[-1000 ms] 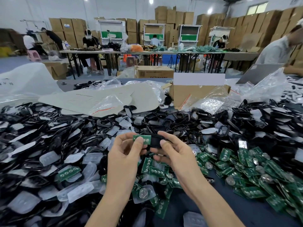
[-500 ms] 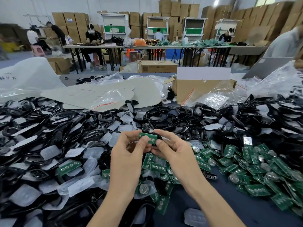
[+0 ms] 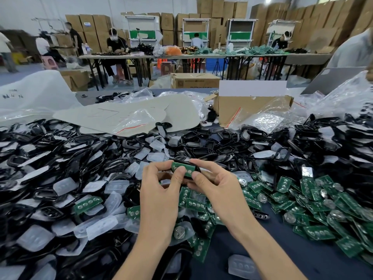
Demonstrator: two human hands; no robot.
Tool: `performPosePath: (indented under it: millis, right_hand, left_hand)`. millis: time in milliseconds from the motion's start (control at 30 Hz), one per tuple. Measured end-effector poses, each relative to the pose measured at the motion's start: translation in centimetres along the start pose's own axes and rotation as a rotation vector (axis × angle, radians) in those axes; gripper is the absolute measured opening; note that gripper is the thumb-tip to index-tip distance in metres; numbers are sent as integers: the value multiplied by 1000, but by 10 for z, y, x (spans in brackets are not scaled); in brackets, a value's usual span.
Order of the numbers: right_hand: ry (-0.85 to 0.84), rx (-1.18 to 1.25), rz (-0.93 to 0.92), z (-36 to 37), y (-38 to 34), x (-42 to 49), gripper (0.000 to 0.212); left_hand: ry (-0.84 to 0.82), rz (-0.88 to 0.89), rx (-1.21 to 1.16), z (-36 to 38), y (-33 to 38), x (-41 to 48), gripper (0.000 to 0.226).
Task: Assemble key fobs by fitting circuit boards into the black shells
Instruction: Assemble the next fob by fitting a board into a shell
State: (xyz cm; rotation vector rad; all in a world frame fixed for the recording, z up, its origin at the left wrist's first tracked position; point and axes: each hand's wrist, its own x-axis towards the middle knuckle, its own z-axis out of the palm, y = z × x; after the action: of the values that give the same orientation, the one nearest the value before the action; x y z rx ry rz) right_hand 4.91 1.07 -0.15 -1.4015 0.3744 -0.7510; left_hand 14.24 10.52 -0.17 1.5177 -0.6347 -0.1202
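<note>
Fitting work over a cluttered surface [image 3: 272, 249]
The left hand [image 3: 161, 190] and right hand [image 3: 216, 188] pinch a black shell [image 3: 198, 169] between them, both thumbs pressing a green circuit board [image 3: 187, 169] onto it; spare boards [image 3: 323, 209] lie right

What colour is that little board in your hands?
The circuit board is green with silvery round pads, seen in the head view.

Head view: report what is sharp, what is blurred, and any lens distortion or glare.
Head view: left hand, right hand and the board they pinch are sharp; people at far left are smeared; the boxes at right lean, a wide-angle effect; soft even light, with glare on the bags.
</note>
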Motion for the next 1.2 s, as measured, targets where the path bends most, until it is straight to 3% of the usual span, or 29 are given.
performPosePath:
  millis: [300,467,667,1000,1200]
  right_hand:
    - [-7,38,26,2,-1,-1,25]
    - [5,57,21,1,-3,-1,24]
    - [32,85,38,-1,-7,-2,21]
    - [19,65,35,-4,-9,0,20]
    - [26,-40,21,-9,-8,2,16]
  left_hand:
    - [21,-5,-21,2,0,0,15]
    - [-48,-64,-119,1,-1,4,31]
    - [-147,-60,-164,-2,-3,5,19]
    - [-130,-30,-190,-3,1,6,9]
    - [-173,14,-147,-3,4,2,20]
